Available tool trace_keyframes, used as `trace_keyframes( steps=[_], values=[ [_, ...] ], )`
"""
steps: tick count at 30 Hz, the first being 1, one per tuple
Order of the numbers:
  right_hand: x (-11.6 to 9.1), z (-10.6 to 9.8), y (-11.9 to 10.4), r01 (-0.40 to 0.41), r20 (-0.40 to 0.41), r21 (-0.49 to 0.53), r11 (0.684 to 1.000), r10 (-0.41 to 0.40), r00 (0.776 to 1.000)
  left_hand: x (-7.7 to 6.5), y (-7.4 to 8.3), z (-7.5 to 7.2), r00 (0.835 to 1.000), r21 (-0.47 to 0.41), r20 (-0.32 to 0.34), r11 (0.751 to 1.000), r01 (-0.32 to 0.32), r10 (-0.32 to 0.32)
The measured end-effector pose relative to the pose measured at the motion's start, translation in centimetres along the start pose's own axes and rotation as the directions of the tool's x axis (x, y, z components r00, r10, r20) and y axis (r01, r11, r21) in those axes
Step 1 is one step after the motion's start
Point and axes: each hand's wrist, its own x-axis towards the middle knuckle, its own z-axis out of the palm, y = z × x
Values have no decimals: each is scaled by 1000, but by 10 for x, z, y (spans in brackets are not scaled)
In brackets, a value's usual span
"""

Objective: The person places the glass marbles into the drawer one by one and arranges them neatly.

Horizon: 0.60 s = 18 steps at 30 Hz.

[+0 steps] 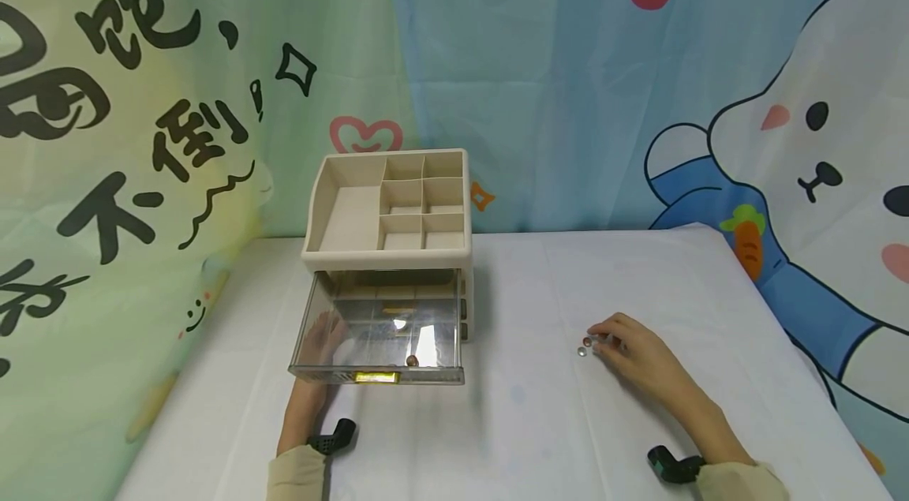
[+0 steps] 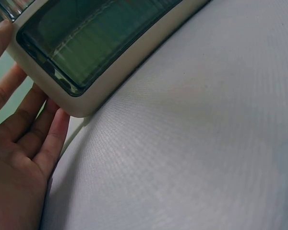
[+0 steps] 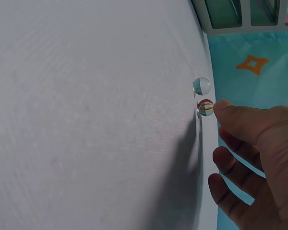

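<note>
A beige desktop organizer [image 1: 387, 254] has its clear top drawer [image 1: 376, 335] pulled out, with a brownish marble [image 1: 412, 360] inside near the front. My left hand [image 2: 24, 139] touches the organizer's side, fingers extended, thumb at the front edge; in the head view it shows through the drawer. At the right, the thumb of my right hand [image 1: 642, 355] lies against a marble with coloured streaks [image 3: 206, 108]. Beside that marble sits a clear marble [image 3: 201, 86]. Something whitish shows between the right fingertips, too small to make out. The right index fingertip is hidden in the wrist view.
White cloth [image 1: 525, 406] covers the table. Open compartments [image 1: 402, 197] divide the organizer's top. A printed curtain [image 1: 540, 91] hangs behind the table. Each wrist bears a black camera, such as the right camera [image 1: 673, 466].
</note>
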Motion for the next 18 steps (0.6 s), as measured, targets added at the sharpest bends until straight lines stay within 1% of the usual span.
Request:
trace_keyframes(
  steps=[3, 8, 11, 14, 18],
  values=[
    [2, 1, 1, -12, 16, -14, 1000, 12, 1000, 2, -4, 1, 1000, 14, -8, 1000, -6, 6],
    [4, 4, 2, -34, 45, -29, 999, 36, 998, 4, -7, 2, 1000, -2, -7, 1000, -22, 22],
    [4, 4, 2, -42, 53, -34, 999, 44, 998, 4, -7, 2, 999, 3, -9, 999, -32, 32],
    [5, 4, 2, -53, 60, -43, 998, 55, 997, 4, -7, 2, 1000, 5, -10, 1000, -30, 30],
    [7, 5, 2, -63, 72, -57, 996, 67, 995, 2, -8, 1, 1000, 6, -24, 1000, -2, 2]
  ],
)
